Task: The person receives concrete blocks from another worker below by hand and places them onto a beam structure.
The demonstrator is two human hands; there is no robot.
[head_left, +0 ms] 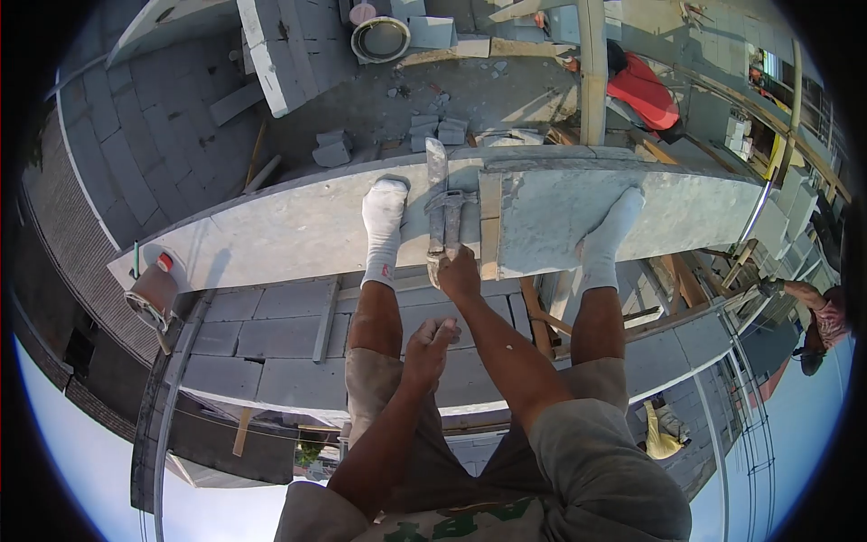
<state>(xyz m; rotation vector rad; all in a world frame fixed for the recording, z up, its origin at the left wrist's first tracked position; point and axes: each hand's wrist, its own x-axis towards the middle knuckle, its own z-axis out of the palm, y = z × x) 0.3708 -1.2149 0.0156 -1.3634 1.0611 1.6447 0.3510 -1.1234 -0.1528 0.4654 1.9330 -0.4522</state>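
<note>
My right hand (459,275) reaches down to the plank and is closed around the lower end of a hammer (452,221), whose head points away from me. Beside the hammer lies a long flat-bladed tool (437,167), its blade tip past the plank's far edge; its handle runs close to my fingers. My left hand (429,350) hovers above my lap with its fingers curled in, and nothing shows in it. The pale plank (298,221) carries my two feet in white socks, one on either side of the tools.
A bucket (152,296) hangs at the plank's left end. Below lie block walls (298,379), broken blocks (332,149) and a round tub (380,41). A wooden post (592,72) rises beyond the plank. One person in red (646,95) crouches there; another person (826,316) is at far right.
</note>
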